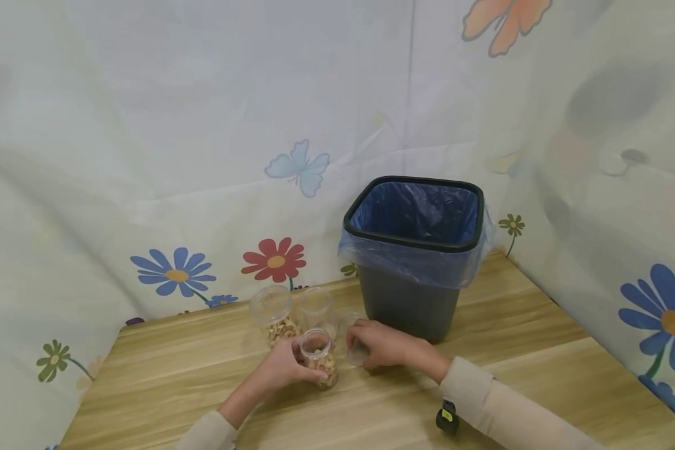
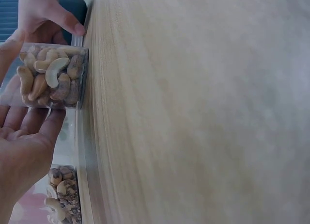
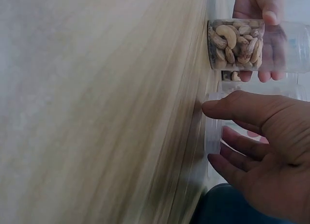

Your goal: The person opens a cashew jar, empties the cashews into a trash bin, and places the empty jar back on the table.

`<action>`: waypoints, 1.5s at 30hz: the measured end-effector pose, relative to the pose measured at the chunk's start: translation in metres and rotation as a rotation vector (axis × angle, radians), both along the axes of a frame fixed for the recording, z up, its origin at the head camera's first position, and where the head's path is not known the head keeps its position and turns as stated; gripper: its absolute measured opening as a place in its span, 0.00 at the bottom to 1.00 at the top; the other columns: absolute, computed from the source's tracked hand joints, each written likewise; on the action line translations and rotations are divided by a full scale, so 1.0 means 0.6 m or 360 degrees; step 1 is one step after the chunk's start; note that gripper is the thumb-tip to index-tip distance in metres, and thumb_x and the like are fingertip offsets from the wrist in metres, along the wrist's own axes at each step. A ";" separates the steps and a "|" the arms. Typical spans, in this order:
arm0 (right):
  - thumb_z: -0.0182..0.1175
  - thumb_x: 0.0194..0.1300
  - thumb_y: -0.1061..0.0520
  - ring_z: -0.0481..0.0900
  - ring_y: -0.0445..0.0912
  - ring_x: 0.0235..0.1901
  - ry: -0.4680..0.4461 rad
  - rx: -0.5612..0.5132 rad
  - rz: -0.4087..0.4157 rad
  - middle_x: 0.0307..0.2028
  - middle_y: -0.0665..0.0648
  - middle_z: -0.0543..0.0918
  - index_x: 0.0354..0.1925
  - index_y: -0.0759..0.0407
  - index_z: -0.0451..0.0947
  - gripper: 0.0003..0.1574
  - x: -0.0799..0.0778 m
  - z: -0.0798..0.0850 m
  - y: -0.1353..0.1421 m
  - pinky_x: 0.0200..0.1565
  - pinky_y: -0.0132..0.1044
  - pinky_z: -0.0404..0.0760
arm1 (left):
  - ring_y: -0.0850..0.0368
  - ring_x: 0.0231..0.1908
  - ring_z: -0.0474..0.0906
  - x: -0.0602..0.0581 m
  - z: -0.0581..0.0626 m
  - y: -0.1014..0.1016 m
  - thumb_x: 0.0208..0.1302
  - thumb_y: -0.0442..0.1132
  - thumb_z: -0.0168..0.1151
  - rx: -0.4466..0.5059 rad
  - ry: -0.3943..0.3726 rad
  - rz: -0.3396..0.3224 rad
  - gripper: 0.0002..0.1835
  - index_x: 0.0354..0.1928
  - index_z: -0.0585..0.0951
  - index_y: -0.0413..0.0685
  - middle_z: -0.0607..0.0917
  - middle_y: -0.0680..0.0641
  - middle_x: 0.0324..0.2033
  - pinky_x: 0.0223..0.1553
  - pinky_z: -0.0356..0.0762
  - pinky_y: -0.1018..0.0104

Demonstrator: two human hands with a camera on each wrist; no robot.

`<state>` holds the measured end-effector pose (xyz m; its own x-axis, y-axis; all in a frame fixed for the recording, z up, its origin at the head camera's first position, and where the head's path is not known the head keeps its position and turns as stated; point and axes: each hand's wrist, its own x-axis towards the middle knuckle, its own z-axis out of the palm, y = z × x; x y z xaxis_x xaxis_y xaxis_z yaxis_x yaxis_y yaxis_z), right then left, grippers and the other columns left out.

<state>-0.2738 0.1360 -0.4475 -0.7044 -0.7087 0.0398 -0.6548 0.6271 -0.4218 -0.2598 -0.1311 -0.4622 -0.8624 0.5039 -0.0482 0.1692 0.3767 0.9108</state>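
My left hand (image 1: pixel 284 365) grips a clear plastic jar (image 1: pixel 317 359) partly filled with cashews (image 2: pixel 51 73). The jar stands upright and its mouth has no lid on. Just to the right, my right hand (image 1: pixel 384 344) pinches a clear round lid (image 3: pixel 213 132) low over the wooden table, thumb on one side and fingertips on the other. Another clear round lid (image 1: pixel 347 320) shows just beyond that hand, partly hidden by it. Behind the left hand stands a wider clear jar (image 1: pixel 271 304) with nuts in its lower part, and beside it a second clear jar (image 1: pixel 316 301).
A dark bin (image 1: pixel 407 300) lined with a blue plastic bag (image 1: pixel 427 209) stands on the table (image 1: pixel 191 369) behind my right hand. Printed fabric walls (image 1: pixel 202 156) with flowers and butterflies close off the back and the right side.
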 end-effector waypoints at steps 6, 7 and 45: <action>0.76 0.52 0.67 0.76 0.42 0.46 -0.0022 0.0024 -0.0017 0.46 0.52 0.77 0.46 0.54 0.79 0.24 -0.001 -0.002 -0.002 0.49 0.35 0.78 | 0.63 0.26 0.72 0.001 -0.002 0.000 0.48 0.39 0.83 -0.0007 -0.0009 0.0013 0.28 0.52 0.84 0.43 0.84 0.52 0.29 0.26 0.71 0.70; 0.76 0.52 0.67 0.76 0.43 0.46 -0.0026 0.0025 -0.0017 0.46 0.52 0.77 0.47 0.54 0.79 0.25 -0.001 -0.002 -0.003 0.50 0.35 0.78 | 0.63 0.26 0.72 0.001 -0.003 0.000 0.48 0.39 0.83 -0.0005 -0.0013 0.0018 0.28 0.52 0.84 0.42 0.83 0.52 0.28 0.25 0.71 0.70; 0.66 0.68 0.58 0.81 0.45 0.55 0.0261 -0.0039 0.0080 0.56 0.51 0.84 0.60 0.54 0.80 0.23 0.086 0.169 0.058 0.55 0.42 0.81 | 0.62 0.25 0.69 0.001 -0.002 -0.001 0.49 0.39 0.83 -0.0013 -0.0041 0.0031 0.27 0.52 0.84 0.42 0.81 0.53 0.27 0.24 0.69 0.70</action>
<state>-0.2224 0.1708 -0.3464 -0.6506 -0.7404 0.1690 -0.7465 0.5824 -0.3218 -0.2591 -0.1317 -0.4633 -0.8706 0.4863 -0.0744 0.1383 0.3871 0.9116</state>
